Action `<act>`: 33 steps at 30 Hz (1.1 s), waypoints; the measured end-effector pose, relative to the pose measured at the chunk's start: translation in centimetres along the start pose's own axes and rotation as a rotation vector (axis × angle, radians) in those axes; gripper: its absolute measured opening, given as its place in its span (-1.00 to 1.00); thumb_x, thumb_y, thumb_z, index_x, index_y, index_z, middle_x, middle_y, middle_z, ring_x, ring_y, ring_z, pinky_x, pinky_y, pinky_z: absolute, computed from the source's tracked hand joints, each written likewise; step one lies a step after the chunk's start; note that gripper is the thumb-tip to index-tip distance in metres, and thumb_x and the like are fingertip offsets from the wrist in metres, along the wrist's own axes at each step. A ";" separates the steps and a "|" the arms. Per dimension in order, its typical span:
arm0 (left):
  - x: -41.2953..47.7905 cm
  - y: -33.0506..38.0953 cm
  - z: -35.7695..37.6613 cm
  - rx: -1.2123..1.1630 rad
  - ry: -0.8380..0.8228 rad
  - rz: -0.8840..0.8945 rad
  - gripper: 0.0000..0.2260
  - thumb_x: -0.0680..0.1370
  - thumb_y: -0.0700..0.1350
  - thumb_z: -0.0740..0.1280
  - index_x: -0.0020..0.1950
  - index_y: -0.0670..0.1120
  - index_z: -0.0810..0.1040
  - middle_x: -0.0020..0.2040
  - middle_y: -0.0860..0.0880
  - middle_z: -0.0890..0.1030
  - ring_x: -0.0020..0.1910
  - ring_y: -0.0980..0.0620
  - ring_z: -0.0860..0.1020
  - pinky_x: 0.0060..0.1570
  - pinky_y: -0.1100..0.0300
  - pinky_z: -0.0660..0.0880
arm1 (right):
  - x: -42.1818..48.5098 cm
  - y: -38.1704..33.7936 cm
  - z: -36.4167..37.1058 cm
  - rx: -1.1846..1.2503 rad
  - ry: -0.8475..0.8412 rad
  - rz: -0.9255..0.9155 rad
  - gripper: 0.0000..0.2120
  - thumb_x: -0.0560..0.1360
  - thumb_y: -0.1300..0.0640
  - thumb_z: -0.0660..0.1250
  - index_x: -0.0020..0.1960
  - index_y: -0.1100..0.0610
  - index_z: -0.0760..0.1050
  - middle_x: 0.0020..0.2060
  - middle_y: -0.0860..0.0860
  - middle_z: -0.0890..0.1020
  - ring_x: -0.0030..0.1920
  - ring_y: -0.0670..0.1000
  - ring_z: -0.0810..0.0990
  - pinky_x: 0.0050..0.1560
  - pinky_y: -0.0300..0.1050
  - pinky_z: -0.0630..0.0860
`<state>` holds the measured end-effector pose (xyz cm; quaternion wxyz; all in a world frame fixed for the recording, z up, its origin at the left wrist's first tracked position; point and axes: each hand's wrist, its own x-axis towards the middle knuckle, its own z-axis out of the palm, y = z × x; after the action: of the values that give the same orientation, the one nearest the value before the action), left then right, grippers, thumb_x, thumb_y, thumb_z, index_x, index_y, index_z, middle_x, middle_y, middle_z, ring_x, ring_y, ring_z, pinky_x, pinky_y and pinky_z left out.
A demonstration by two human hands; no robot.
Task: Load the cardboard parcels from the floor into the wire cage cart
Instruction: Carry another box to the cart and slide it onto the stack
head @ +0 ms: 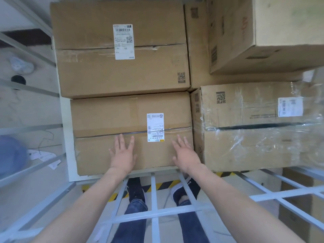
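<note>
I look down into the wire cage cart (155, 213), whose white front bars cross below my arms. A cardboard parcel with a white label (105, 120) lies nearest me inside the cart. My left hand (122, 153) and my right hand (184, 155) rest flat on its top near the front edge, fingers spread, gripping nothing. Behind it lies a larger parcel with a shipping label (91, 67). To the right sits a parcel wrapped in clear film (245, 137), with another big box (280, 32) stacked behind and above it.
The cart's left side bars (29, 92) run along the left, with floor clutter and a blue object (10, 153) beyond them. Yellow-black hazard tape (163, 185) marks the floor by my shoes. More cardboard (296, 199) stands outside the cart at lower right.
</note>
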<state>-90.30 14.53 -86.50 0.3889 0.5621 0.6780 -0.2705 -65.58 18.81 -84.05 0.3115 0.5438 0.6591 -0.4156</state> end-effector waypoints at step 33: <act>-4.6 34.8 1.3 0.246 0.061 0.224 -0.08 0.60 0.08 0.25 0.44 0.13 -0.58 0.42 -0.13 -0.62 0.38 -0.26 -0.61 0.44 -0.40 -0.14 | -9.9 40.1 -9.0 -0.415 0.022 0.106 0.29 0.38 0.44 0.35 0.30 -0.16 -0.78 0.32 0.10 -0.71 0.36 0.42 -0.57 0.48 0.41 0.04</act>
<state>-55.91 18.69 -80.98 0.3241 0.6853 0.5846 -0.2892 -23.97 24.84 -79.75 0.4313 0.5065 0.7043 -0.2480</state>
